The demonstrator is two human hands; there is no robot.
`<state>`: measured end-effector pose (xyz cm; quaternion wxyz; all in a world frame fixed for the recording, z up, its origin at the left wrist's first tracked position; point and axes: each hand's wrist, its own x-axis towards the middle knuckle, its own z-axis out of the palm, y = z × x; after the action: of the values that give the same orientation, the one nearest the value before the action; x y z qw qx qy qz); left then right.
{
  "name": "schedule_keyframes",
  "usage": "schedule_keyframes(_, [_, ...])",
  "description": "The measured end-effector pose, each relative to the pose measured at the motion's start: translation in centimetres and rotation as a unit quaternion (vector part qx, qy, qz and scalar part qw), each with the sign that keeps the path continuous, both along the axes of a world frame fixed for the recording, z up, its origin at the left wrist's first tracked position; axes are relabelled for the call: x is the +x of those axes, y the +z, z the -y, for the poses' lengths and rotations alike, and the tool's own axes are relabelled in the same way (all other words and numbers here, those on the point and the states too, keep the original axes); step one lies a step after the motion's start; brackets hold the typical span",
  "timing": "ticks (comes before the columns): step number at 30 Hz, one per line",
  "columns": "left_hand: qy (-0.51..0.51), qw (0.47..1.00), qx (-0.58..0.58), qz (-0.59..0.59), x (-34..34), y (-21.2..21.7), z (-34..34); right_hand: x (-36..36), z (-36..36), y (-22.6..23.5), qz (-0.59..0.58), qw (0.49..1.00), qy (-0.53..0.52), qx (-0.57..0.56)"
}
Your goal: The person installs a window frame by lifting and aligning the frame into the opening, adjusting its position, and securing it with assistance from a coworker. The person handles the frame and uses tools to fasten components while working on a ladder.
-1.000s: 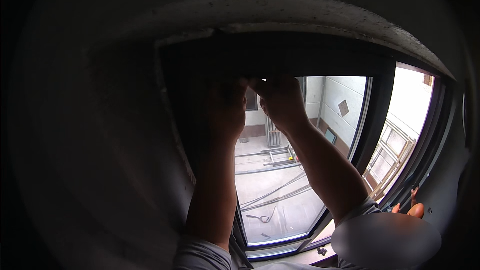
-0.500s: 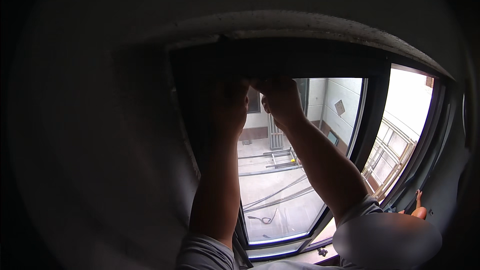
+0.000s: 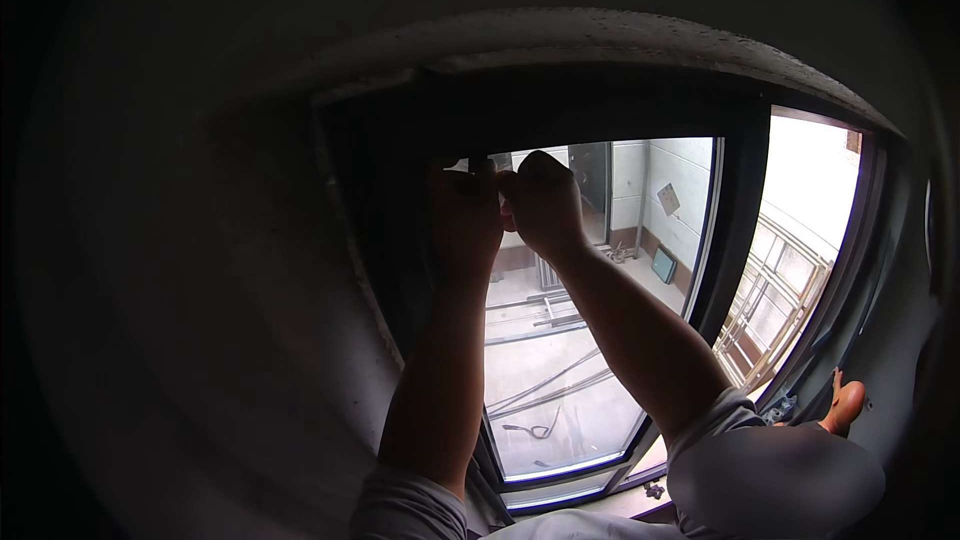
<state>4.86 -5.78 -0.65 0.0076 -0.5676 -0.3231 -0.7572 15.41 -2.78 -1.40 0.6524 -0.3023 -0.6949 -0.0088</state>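
Both my arms reach up to the top left corner of a dark-framed window [image 3: 745,230], in front of its glass pane [image 3: 540,420]. My left hand [image 3: 467,215] is closed near the upper left of the pane, mostly in shadow. Right beside it my right hand [image 3: 547,205] is also closed, its fingers bent toward the left hand. The fingertips of the two hands almost meet. A small dark piece [image 3: 482,164] shows at the top of the left hand; its kind is too dark to make out. Whatever the fingers grip is hidden.
An open gap with a pale metal rack [image 3: 775,290] behind it lies right of the pane. Bars and cables [image 3: 560,400] lie on the floor outside. At lower right is a bare hand or foot [image 3: 846,402] of a person, beside a blurred grey oval [image 3: 775,480].
Both hands have come a little lower from the top frame, and light shows above them. My right hand has shifted left. The window appears slightly higher and further left in view.
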Motion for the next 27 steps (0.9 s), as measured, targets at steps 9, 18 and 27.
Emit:
schedule_keyframes(9, [0.169, 0.976, 0.076, -0.111, -2.3, -1.3, -3.0, 0.3, 4.0, -0.2, -0.154, 0.947, 0.205, -0.194])
schedule_keyframes(18, [-0.391, 0.898, -0.183, 0.077, 2.5, -13.0, 2.8, 3.5, 5.7, -10.7, -0.182, 0.868, 0.378, -0.264])
schedule_keyframes(27, [-0.473, 0.465, -0.696, 0.276, -0.3, -30.6, 14.2, 4.4, 22.2, -30.1, -0.365, 0.7, 0.295, -0.539])
